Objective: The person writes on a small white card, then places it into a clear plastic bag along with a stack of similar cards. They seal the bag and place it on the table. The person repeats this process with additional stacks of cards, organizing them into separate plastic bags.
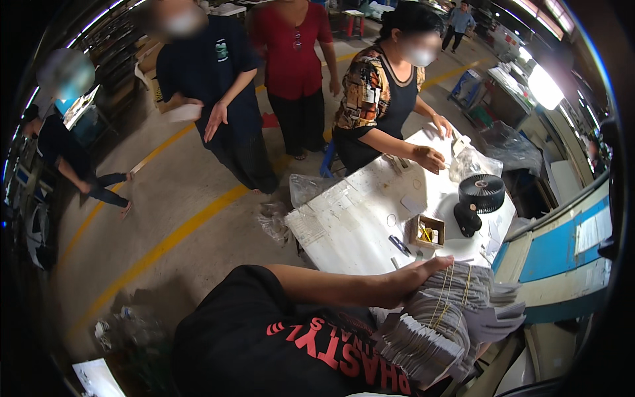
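My left hand (418, 279) reaches across in front of my black shirt and grips the edge of thick bundles of grey-white paper pieces (423, 341). Its thumb lies along the top edge, while the other fingers are hidden. Thin yellowish rubber bands (447, 294) run around the stacks, whose sheets fan out unevenly. The bundles are held close against my body, at the near corner of the white table (344, 218). Only a sliver of skin shows below the stacks; my right hand is otherwise hidden behind them.
A black fan (481, 193), a small box (427, 231) and a dark marker-like object (399, 245) lie on the table. A masked person (380, 99) works at its far side. Other people stand beyond. Plastic bags (272, 221) hang by the table's left end; a blue-and-cream panel (562, 245) is right.
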`<state>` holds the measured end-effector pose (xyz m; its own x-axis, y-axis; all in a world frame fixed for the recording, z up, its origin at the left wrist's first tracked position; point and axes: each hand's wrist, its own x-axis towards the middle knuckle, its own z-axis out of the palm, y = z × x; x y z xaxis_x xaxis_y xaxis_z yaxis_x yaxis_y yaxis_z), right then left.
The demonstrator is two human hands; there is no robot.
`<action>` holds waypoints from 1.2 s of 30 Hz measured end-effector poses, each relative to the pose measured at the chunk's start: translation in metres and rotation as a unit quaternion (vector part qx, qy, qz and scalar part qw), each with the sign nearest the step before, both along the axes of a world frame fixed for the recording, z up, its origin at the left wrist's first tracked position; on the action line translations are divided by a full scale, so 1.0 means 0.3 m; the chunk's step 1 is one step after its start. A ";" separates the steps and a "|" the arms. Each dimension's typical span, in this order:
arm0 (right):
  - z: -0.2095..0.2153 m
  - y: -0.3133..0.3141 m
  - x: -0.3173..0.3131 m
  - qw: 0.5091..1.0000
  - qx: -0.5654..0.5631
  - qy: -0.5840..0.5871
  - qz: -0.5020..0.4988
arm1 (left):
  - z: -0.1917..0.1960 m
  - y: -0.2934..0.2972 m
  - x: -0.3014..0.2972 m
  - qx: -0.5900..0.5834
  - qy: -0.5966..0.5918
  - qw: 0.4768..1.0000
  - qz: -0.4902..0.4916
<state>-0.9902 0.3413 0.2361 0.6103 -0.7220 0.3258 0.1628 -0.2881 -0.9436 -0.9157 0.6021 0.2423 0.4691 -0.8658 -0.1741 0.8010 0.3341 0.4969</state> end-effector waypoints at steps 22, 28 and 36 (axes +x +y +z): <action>0.039 -0.135 -0.136 0.999 0.046 -0.008 -0.010 | -0.084 0.013 0.087 0.116 -0.200 0.972 0.052; 0.168 -0.007 -0.128 0.996 -0.084 -0.003 0.008 | -0.117 0.017 0.062 0.162 -0.287 0.940 0.086; 0.221 -0.012 -0.152 0.986 -0.123 0.013 0.108 | -0.060 0.024 0.036 0.221 -0.426 0.877 0.013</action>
<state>-1.0358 0.3377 0.3024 0.7516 -0.4754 0.4572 0.2220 -0.4704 -0.8541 -0.9048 0.6094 0.2244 0.6111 -0.7887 -0.0669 0.0711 -0.0294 0.9970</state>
